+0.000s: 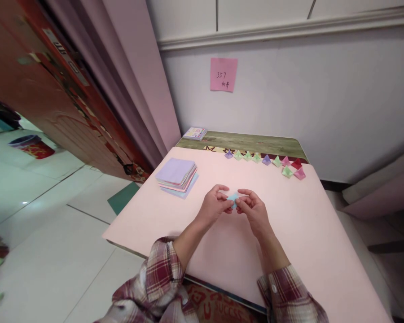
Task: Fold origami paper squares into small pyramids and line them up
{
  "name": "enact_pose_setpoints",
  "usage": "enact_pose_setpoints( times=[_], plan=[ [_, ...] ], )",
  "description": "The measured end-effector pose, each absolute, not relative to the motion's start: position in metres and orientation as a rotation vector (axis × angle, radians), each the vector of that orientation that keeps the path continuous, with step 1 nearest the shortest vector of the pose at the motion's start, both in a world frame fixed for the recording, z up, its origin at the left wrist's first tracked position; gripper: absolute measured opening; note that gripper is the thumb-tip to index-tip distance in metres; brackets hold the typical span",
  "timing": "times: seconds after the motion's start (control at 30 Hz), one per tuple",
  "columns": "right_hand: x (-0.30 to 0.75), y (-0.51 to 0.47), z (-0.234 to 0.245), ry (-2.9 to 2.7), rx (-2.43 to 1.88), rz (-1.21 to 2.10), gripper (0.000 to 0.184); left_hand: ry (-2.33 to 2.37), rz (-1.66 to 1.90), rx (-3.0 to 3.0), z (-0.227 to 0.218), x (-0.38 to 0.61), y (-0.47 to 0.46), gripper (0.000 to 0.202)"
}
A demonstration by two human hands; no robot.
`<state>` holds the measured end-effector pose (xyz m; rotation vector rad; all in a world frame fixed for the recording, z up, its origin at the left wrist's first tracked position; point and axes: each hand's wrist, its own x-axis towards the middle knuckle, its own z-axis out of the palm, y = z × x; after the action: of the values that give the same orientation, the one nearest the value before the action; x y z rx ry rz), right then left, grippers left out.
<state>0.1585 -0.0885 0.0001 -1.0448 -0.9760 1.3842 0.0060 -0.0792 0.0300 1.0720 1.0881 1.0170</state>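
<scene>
A small piece of light blue folded paper point(233, 198) is pinched between both hands above the middle of the table. My left hand point(216, 202) grips its left side between thumb and fingers. From the right, my right hand point(252, 207) holds the other side the same way. The fingertips cover part of the paper, so its full shape is hidden. Left of my hands lies a stack of coloured square paper point(177, 172), lilac on top. Along the far side of the table runs a row of small folded paper pieces point(266, 159) in purple, green, pink and red.
Pale pink sheeting covers the table point(148, 215), leaving a green wooden strip at the back. A packet point(195, 133) sits on its far left corner. A pink note point(223, 75) is stuck to the wall. A bin point(32, 146) stands on the floor by the red door.
</scene>
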Motion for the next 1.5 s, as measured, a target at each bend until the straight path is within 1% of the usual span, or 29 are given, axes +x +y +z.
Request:
enact_pose_setpoints(
  times=[0.07, 0.1, 0.23, 0.3, 0.43, 0.57, 0.67, 0.77, 0.93, 1.07, 1.2, 1.33, 1.4, 1.5],
  plan=[
    [0.158, -0.089, 0.003, -1.026, -1.051, 1.366, 0.044, 1.118, 1.037, 1.163, 0.03, 0.004, -0.079, 0.048],
    [0.159, -0.089, 0.004, -1.057, -1.054, 1.373, 0.043, 1.126, 1.023, 1.229, 0.031, 0.003, -0.078, 0.048],
    [0.162, -0.089, 0.003, -1.183, -1.114, 1.411, 0.034, 1.117, 0.861, 1.508, 0.036, -0.007, -0.075, 0.044],
    [0.163, -0.089, 0.001, -1.233, -1.141, 1.393, 0.031, 1.129, 0.837, 1.556, 0.036, -0.008, -0.074, 0.043],
    [0.163, -0.088, -0.004, -1.139, -1.163, 1.284, 0.03, 1.114, 0.949, 1.314, 0.029, -0.001, -0.076, 0.04],
    [0.157, -0.089, -0.004, -0.951, -1.108, 1.213, 0.028, 1.09, 0.935, 0.999, 0.026, 0.01, -0.08, 0.032],
    [0.153, -0.092, -0.002, -0.892, -1.084, 1.296, 0.027, 1.122, 1.008, 0.958, 0.027, 0.012, -0.081, 0.028],
    [0.152, -0.093, 0.0, -0.947, -1.103, 1.412, 0.026, 1.149, 1.024, 1.088, 0.028, 0.01, -0.078, 0.022],
    [0.156, -0.095, 0.004, -1.102, -1.107, 1.563, 0.027, 1.161, 0.872, 1.352, 0.03, -0.001, -0.07, 0.015],
    [0.161, -0.096, 0.008, -1.1, -0.979, 1.604, 0.033, 1.084, 0.727, 1.357, 0.036, -0.012, -0.064, 0.018],
    [0.161, -0.096, 0.008, -1.111, -0.939, 1.555, 0.028, 1.031, 0.68, 1.324, 0.039, -0.014, -0.063, 0.023],
    [0.158, -0.093, 0.002, -1.011, -0.998, 1.462, 0.027, 1.1, 0.857, 1.347, 0.039, -0.006, -0.069, 0.028],
    [0.157, -0.091, -0.002, -0.919, -1.045, 1.381, 0.028, 1.069, 0.962, 1.387, 0.039, -0.002, -0.072, 0.024],
    [0.157, -0.089, -0.006, -0.841, -1.065, 1.316, 0.029, 0.994, 0.999, 1.427, 0.04, 0.0, -0.074, 0.02]
  ],
)
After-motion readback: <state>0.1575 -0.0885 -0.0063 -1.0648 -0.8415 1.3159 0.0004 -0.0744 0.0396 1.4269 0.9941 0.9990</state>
